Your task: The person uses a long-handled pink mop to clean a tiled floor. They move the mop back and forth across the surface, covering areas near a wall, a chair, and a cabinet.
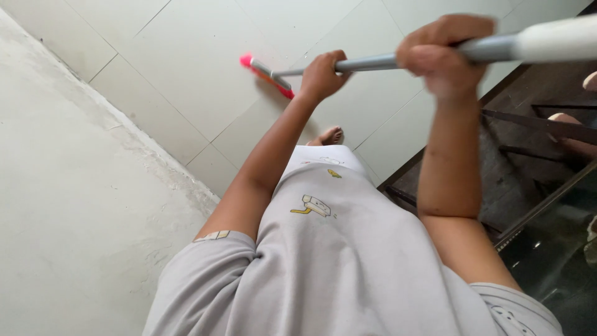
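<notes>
Fingers: both hands were closed around the broom handle (373, 62).
Left hand (322, 76): lower on the metal pole, nearer the head.
Right hand (443, 53): higher, beside the white grip (553, 40).
Broom head (267, 76): pink bristles touched the pale tiled floor (186, 62), ahead of the bare foot (329, 135).
Progress: no dust pile was visible; how much was swept could not be told.
Nearby: rough wall (74, 205) on the left, dark glass table (547, 249) on the right.

It looked like a home: a pale tiled floor (186, 56) met a rough plastered wall (68, 205), a dark glass-topped table (547, 249) stood nearby, and the person was barefoot (329, 135) in a loose grey printed shirt (336, 261).
</notes>
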